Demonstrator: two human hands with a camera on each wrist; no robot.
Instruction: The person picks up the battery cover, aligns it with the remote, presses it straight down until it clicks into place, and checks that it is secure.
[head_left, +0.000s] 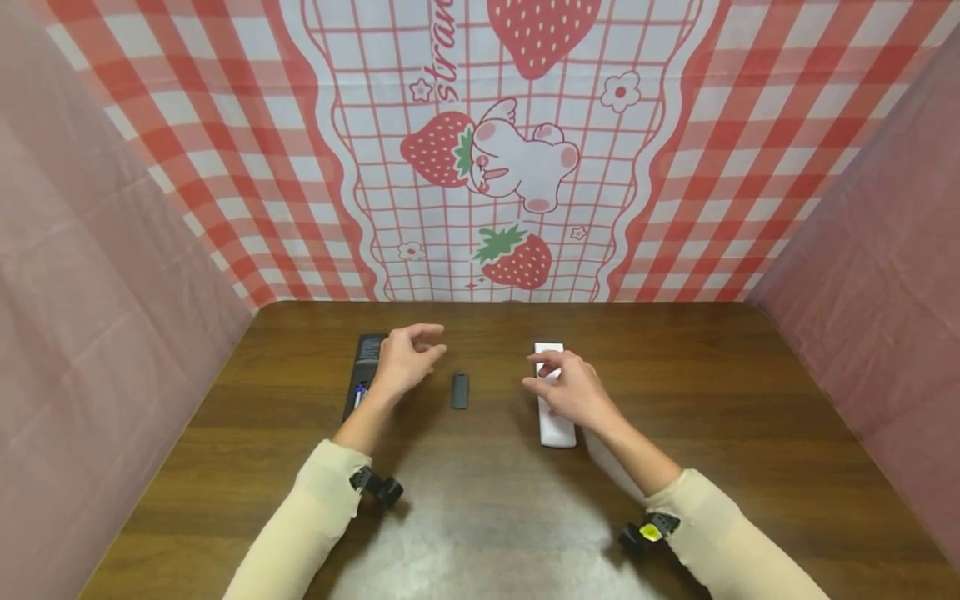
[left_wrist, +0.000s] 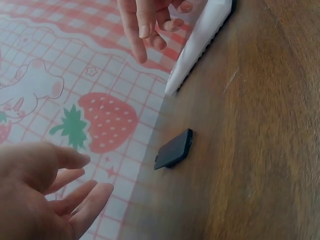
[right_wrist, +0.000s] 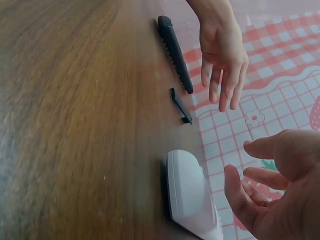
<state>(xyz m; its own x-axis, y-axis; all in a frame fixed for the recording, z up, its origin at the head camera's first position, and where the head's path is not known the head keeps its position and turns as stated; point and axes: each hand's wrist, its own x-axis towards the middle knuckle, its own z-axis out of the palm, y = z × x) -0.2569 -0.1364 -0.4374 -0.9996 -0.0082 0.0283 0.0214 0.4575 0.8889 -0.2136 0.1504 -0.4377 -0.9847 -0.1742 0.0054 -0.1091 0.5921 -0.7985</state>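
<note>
At the left of the table lies a black remote control (head_left: 367, 350), its battery compartment exposed with batteries (head_left: 360, 393) inside. My left hand (head_left: 405, 362) hovers over its right side, fingers loosely bent and holding nothing, partly covering it. Between the hands rests a small dark battery cover (head_left: 460, 392), which the right wrist view shows edge-on with a tab at one end. On the right lies a white remote control (head_left: 557, 429). Above its upper half is my right hand (head_left: 573, 387), thumb and fingers apart with nothing between them; the left wrist view shows this remote's dark, bumpy underside.
The brown wooden table (head_left: 480, 517) runs up to a strawberry-print checked cloth (head_left: 480, 250) at the back. Pink cloth walls (head_left: 105, 292) stand on both sides. Each wrist wears a small black camera (head_left: 378, 486).
</note>
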